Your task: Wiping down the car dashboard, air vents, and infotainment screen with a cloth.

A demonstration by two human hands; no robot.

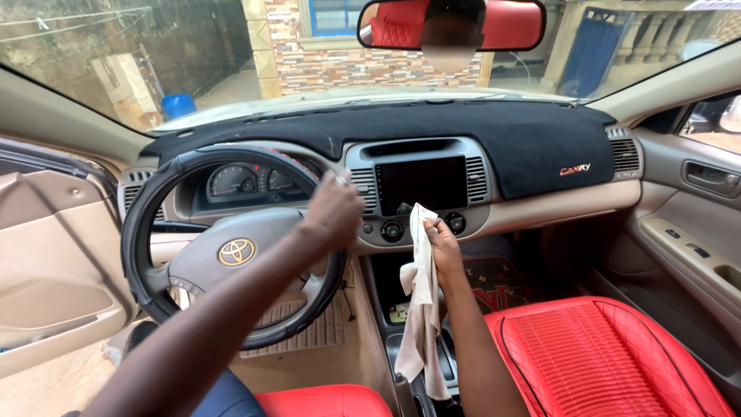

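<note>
I sit in the driver's seat of a car. My left hand (333, 210) grips the right side of the black steering wheel (147, 224). My right hand (444, 249) holds a long cream cloth (421, 309) and presses its top end against the centre console, just below the dark screen (421, 184) and between two round knobs (392, 230). The rest of the cloth hangs down over the gear lever area.
A black mat covers the dashboard top (478, 135). The red passenger seat (602, 359) is at right, the beige passenger door (695, 232) beyond it. The driver's door (54, 270) stands open at left. The rear-view mirror (451, 25) hangs above.
</note>
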